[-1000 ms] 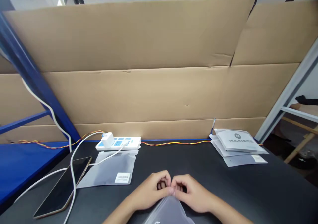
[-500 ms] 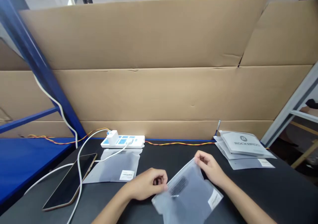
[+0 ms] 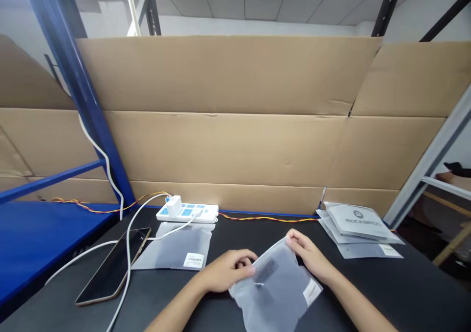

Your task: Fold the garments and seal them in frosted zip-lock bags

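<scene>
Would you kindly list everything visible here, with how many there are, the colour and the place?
Held bag: one, translucent grey, between the hands
Flat bag: one, translucent grey, below the power strip
Bag stack: several, whitish grey, table's far right
Power strip: one, white and blue, far left-centre
Charger block: one, white, on the strip
Phone: one, dark screen, left
White cables: at least two, white, left
Thin wires: count unclear, red and yellow, back edge
Pen: one, mostly pale, beside the stack
Table: one, black, underneath
Cardboard: count unclear, brown, behind
Blue post: one, blue, left
Grey post: one, grey, right
Ceiling: one, grey, top
Left hand: one, bare, bag's edge
Right hand: one, bare, bag's upper corner
</scene>
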{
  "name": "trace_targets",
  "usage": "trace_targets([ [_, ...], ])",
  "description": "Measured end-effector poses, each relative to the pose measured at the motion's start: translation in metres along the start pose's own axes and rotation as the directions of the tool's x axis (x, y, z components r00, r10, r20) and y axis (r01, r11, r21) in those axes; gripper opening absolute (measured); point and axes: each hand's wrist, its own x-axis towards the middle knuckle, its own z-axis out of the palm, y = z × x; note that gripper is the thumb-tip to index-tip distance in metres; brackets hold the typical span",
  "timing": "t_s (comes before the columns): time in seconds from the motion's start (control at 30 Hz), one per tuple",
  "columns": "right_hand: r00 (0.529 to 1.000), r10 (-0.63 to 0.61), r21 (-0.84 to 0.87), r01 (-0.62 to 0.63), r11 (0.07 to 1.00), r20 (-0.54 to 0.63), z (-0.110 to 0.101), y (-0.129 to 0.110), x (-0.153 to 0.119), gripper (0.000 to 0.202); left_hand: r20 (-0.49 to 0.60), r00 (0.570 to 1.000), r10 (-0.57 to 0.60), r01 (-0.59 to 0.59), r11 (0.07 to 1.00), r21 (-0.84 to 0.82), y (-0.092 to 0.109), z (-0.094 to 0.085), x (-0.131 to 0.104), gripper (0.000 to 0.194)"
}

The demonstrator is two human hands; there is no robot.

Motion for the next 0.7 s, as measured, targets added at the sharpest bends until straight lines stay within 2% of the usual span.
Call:
trace_targets([
  [0.07, 0.998, -0.061, -0.077, 0.058, 0.995, -0.03, 0.005, 0.003, 0.0, 0.03, -0.058, 0.998, 0.007, -0.009, 0.999, -0.034, -0.002, 0.004, 0.002, 0.025],
  [0.17, 0.971, -0.196, -0.285, 0.152, 0.946, -0.134, 0.007, 0.007, -0.002, 0.026, -0.242, 0.97, -0.013, -0.024, 0.988, -0.151, -0.003, 0.0, 0.004, 0.03],
  [0.2, 0.954, -0.266, -0.383, 0.197, 0.902, -0.136, 0.007, 0.007, -0.004, 0.033, -0.296, 0.955, -0.029, -0.029, 0.982, -0.189, -0.003, -0.004, 0.005, 0.031],
  [0.27, 0.912, -0.406, -0.581, 0.296, 0.758, -0.065, 0.009, 0.006, -0.007, 0.049, -0.352, 0.934, -0.061, -0.027, 0.97, -0.242, -0.005, -0.01, 0.006, 0.034],
  [0.37, 0.858, -0.498, -0.74, 0.416, 0.528, 0.127, 0.016, 0.002, -0.011, 0.065, -0.304, 0.944, -0.125, -0.013, 0.91, -0.414, -0.008, -0.01, 0.007, 0.035],
  [0.47, 0.821, -0.498, -0.758, 0.507, 0.412, 0.279, 0.021, -0.002, -0.013, 0.068, -0.144, 0.984, -0.105, -0.017, 0.746, -0.666, -0.011, 0.003, 0.009, 0.035],
  [0.53, 0.816, -0.483, -0.742, 0.531, 0.409, 0.318, 0.02, -0.004, -0.013, 0.068, -0.094, 0.994, -0.053, -0.04, 0.625, -0.78, -0.011, 0.011, 0.009, 0.034],
  [0.6, 0.821, -0.469, -0.724, 0.535, 0.435, 0.325, 0.019, -0.004, -0.013, 0.07, -0.111, 0.994, -0.02, -0.084, 0.526, -0.847, -0.008, 0.016, 0.009, 0.031],
  [0.7, 0.801, -0.504, -0.687, 0.565, 0.457, 0.323, 0.02, -0.005, -0.011, 0.072, -0.137, 0.991, 0.003, -0.123, 0.462, -0.879, -0.001, 0.017, 0.007, 0.027],
])
